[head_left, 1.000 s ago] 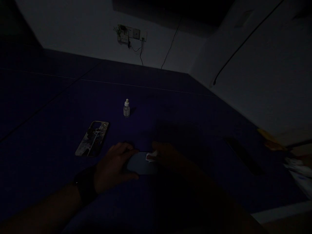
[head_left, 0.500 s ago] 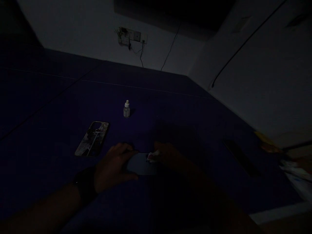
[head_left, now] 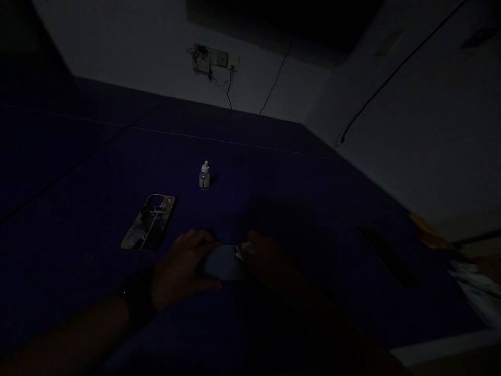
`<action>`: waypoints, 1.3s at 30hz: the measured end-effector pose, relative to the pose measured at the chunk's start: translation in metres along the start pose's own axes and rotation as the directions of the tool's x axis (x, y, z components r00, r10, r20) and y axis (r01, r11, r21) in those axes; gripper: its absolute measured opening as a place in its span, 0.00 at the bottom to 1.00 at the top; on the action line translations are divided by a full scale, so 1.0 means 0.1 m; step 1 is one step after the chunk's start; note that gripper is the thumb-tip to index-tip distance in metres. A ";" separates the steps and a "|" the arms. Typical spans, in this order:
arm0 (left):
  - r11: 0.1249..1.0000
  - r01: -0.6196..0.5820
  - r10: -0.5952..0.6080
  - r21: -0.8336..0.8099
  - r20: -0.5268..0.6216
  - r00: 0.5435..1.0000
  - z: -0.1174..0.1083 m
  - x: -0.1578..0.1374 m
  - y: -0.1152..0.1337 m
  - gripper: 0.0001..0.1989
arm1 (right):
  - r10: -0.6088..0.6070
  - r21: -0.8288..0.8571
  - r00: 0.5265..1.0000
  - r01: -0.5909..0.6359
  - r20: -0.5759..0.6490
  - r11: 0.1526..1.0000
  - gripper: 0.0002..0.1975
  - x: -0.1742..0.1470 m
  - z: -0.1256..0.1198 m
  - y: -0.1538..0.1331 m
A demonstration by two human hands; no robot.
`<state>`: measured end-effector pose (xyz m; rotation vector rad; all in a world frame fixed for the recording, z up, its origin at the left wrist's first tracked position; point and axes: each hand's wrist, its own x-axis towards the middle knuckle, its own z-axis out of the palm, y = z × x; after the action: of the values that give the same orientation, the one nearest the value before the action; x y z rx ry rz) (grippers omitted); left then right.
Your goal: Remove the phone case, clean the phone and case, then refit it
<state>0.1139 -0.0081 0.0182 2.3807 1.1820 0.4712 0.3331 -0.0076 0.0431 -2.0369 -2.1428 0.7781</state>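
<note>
A light-blue phone lies on the dark blue table, its back and camera end facing up. My left hand, with a dark watch on the wrist, grips the phone's left end between thumb and fingers. My right hand is closed on a small white tissue, pressed at the phone's camera area; shadow hides part of these fingers. Left of the phone lies a patterned phone case. Beyond it stands a small dropper bottle with a white cap, upright.
A long dark flat object lies to the right. White and yellowish items sit at the right edge. Wall sockets with cords are on the far wall. The room is very dim.
My right hand has shifted slightly with the tissue, now covering more of the phone's right end. My left hand keeps its hold on the phone. The view has moved a little.
</note>
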 end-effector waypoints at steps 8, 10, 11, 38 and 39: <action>1.000 -0.010 0.010 0.003 -0.004 1.000 0.00 0.00 -0.01 0.35 | -0.016 -0.008 1.000 0.016 0.026 1.000 0.05 -0.04 0.00 0.02; 1.000 -0.015 0.015 0.014 -0.001 1.000 0.00 0.01 -0.01 0.35 | -0.018 -0.003 0.999 0.018 0.049 1.000 0.05 -0.05 -0.03 0.05; 1.000 -0.017 0.017 0.017 0.000 1.000 0.00 0.01 -0.01 0.35 | -0.024 0.001 0.998 0.024 0.060 1.000 0.06 -0.04 -0.05 0.08; 1.000 -0.029 0.029 0.003 0.023 0.999 0.00 0.02 -0.04 0.35 | -0.242 0.057 0.959 0.235 0.151 0.970 0.08 0.11 -0.03 0.09; 0.999 -0.032 0.032 0.006 0.020 0.999 0.00 0.02 -0.04 0.35 | -0.228 0.074 0.958 0.218 0.172 0.973 0.08 0.10 -0.05 0.10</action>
<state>0.1123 -0.0047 0.0164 2.4068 1.1400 0.4534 0.3430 0.0028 0.0402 -1.7177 -2.3636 1.0068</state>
